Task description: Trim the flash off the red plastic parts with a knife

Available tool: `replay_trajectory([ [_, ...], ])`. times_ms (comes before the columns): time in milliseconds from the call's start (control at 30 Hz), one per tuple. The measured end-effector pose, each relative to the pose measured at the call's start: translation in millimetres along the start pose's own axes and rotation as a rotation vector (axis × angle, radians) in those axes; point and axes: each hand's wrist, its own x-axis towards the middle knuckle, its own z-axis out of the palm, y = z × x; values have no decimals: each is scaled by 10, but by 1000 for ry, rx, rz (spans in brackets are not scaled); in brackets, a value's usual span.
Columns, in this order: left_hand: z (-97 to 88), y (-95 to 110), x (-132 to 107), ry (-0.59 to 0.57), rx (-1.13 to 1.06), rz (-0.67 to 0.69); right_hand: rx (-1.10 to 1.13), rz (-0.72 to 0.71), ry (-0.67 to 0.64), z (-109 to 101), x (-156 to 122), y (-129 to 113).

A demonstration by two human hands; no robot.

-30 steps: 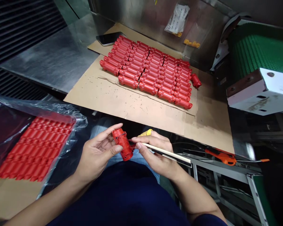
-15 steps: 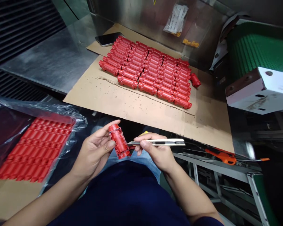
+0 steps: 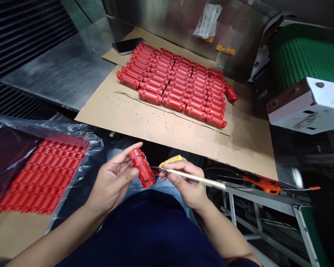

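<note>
A red plastic cylindrical housing (image 3: 141, 166) is gripped between the thumb and fingers of my left hand (image 3: 115, 176), tilted, with its cut-out side facing up. My right hand (image 3: 187, 181) is closed around a utility knife (image 3: 199, 178) with a pale handle, its blade pointing left at the housing's right edge. Whether the blade touches the plastic I cannot tell. Something yellow (image 3: 171, 161) shows behind the right fingers; its kind is hidden. Both hands are in front of the cardboard's near edge, over my lap.
On the cardboard (image 3: 156, 124) lie rows of red housings (image 3: 174, 100), a short red piece (image 3: 231, 94) and a phone (image 3: 128, 46). More red parts (image 3: 41, 178) fill a plastic-lined box at left. An orange-handled tool (image 3: 263, 184) and a green conveyor belt (image 3: 306, 55) are at right.
The utility knife has turned in my right hand, its rear end now lower and farther right. The housing has shifted slightly right and rolled a little. More of the yellow thing shows.
</note>
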Motion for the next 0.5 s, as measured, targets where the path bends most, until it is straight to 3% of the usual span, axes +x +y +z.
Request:
replay_trajectory([
  [67, -11, -12, -5, 17, 42, 78, -356, -235, -29, -15, -27, -98],
  [167, -35, -20, -16, 38, 110, 162, -541, -412, -74, 11, -44, -172],
  [500, -60, -26, -45, 44, 190, 201, -600, -442, -121, 38, -25, -124],
])
